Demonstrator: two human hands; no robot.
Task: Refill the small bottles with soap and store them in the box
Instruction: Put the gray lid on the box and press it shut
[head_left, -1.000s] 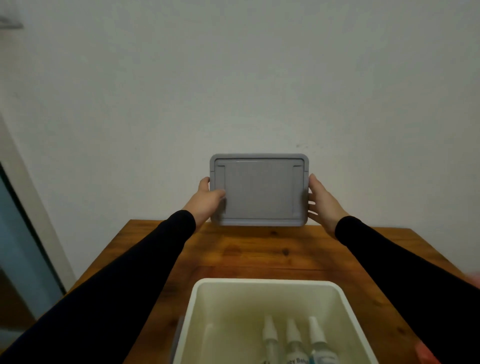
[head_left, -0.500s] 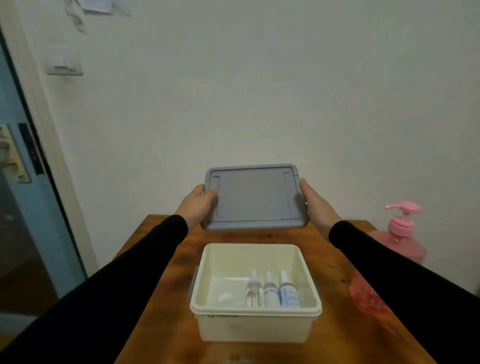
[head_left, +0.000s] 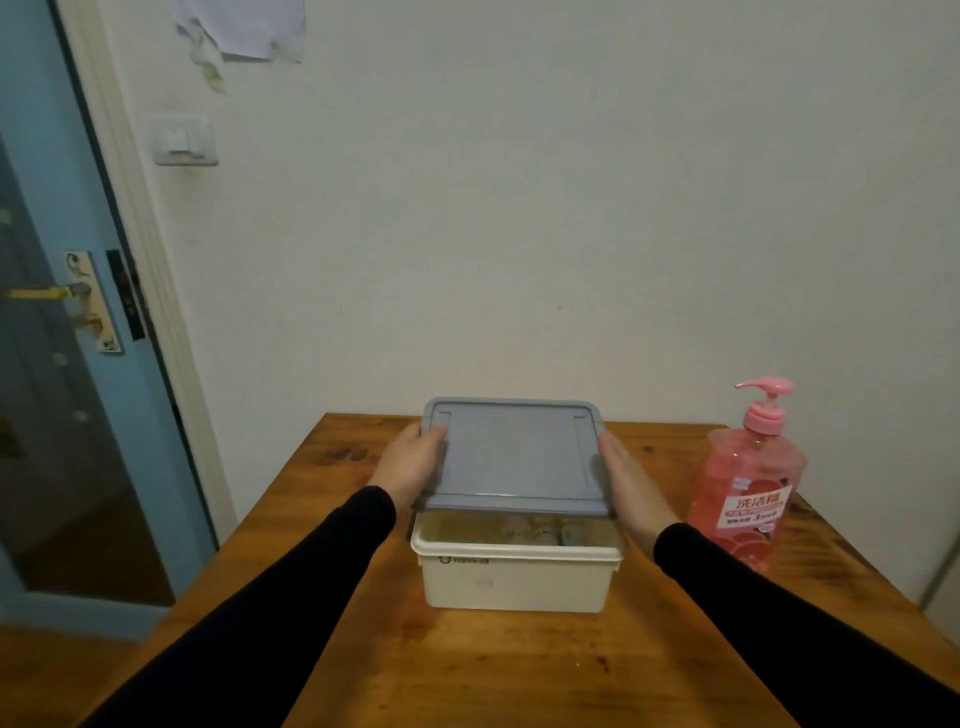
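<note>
Box (head_left: 514, 577) lid (head_left: 514, 457) held by both hands, seemingly not seated.

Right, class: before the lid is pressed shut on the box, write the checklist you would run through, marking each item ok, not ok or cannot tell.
1. Both hands hold the lid: left hand and right hand at opposite ends. Ok.
2. Lid over the box: it covers the opening. Ok.
3. Lid seated: front edge sits above the rim, gap visible. Not ok.
4. Small bottles inside: shapes show through the gap. Ok.
5. Bottles low enough to clear the lid: cannot tell.
6. Soap bottle clear of the box: upright, apart on the right. Ok.
</note>
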